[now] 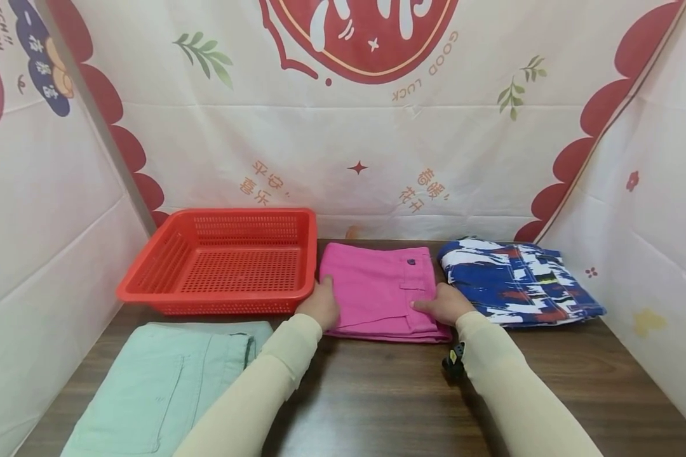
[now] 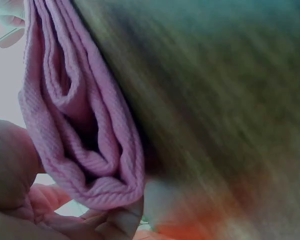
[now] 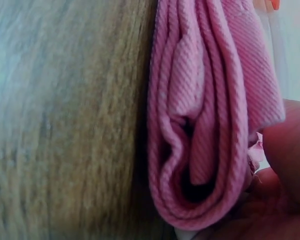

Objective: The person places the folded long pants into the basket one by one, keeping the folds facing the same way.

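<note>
Folded pink pants [image 1: 377,285], with a dark button near the right edge, lie in the middle of the head view. My left hand [image 1: 321,306] grips their left side, and my right hand [image 1: 450,306] holds the right side with its thumb on top. In the left wrist view, fingers [image 2: 122,217] reach under the rolled layers of the pink pants [image 2: 85,125]. The right wrist view shows the thumb [image 3: 290,140] against the upper face of the pink pants [image 3: 225,100]; most of that hand's other fingers are hidden.
A red perforated basket [image 1: 220,297] stands left of the pink pants. In front of it lie folded mint-green pants [image 1: 143,374]. A folded blue, white and red patterned garment [image 1: 514,279] is at the right. Printed cloth walls [image 1: 343,139] surround the wooden table [image 1: 371,393].
</note>
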The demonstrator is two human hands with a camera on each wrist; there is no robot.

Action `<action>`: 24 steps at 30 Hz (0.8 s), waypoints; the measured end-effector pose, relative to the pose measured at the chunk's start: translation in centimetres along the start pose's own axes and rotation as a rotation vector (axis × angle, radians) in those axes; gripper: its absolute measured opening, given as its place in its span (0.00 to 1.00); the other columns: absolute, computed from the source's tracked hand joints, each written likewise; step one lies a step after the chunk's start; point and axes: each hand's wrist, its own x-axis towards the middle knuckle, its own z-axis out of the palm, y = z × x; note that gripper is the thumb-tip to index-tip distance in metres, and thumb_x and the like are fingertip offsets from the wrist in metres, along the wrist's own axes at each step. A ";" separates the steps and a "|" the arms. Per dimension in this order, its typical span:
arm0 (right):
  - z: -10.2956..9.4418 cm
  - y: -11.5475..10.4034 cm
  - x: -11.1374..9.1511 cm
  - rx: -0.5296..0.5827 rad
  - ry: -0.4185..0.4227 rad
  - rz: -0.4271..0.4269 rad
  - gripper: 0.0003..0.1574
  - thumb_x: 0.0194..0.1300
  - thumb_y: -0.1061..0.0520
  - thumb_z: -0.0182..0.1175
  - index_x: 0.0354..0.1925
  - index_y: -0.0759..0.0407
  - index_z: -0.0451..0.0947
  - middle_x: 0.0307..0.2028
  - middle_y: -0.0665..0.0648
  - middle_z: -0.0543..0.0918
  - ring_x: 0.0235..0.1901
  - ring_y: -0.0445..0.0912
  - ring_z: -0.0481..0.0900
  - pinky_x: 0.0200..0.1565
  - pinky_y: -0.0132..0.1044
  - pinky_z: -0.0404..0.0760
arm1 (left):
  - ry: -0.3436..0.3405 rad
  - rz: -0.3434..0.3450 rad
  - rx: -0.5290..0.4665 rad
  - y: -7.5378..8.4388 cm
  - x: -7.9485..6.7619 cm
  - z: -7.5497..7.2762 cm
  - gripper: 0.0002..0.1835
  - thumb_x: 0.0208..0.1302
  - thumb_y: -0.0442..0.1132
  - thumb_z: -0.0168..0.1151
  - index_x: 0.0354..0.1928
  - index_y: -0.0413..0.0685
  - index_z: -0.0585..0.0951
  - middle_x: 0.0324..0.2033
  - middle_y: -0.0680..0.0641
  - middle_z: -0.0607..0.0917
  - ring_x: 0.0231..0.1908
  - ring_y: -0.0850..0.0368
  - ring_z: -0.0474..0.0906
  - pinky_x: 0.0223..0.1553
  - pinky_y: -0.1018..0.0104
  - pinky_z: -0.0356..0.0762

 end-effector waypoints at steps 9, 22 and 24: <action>0.2 -0.1 -0.1 0.021 -0.012 0.036 0.46 0.64 0.40 0.65 0.62 0.74 0.67 0.50 0.69 0.79 0.45 0.59 0.75 0.50 0.55 0.76 | -0.016 -0.027 0.032 0.1 0.1 -0.1 0.36 0.67 0.30 0.53 0.72 0.25 0.52 0.61 0.28 0.73 0.55 0.45 0.75 0.58 0.53 0.74; -0.1 -0.3 -0.3 0.013 -0.009 0.015 0.45 0.63 0.40 0.65 0.61 0.75 0.68 0.50 0.70 0.79 0.45 0.59 0.75 0.52 0.57 0.76 | -0.023 -0.100 -0.068 0.1 0.0 0.2 0.36 0.69 0.32 0.51 0.73 0.25 0.50 0.68 0.32 0.66 0.63 0.45 0.68 0.64 0.54 0.67; 0.0 -0.1 -0.2 0.040 -0.013 0.015 0.45 0.63 0.40 0.65 0.62 0.74 0.67 0.50 0.70 0.78 0.45 0.59 0.75 0.51 0.56 0.76 | -0.020 -0.117 -0.082 0.2 0.0 0.3 0.35 0.70 0.33 0.49 0.73 0.26 0.51 0.68 0.33 0.67 0.61 0.44 0.70 0.62 0.52 0.70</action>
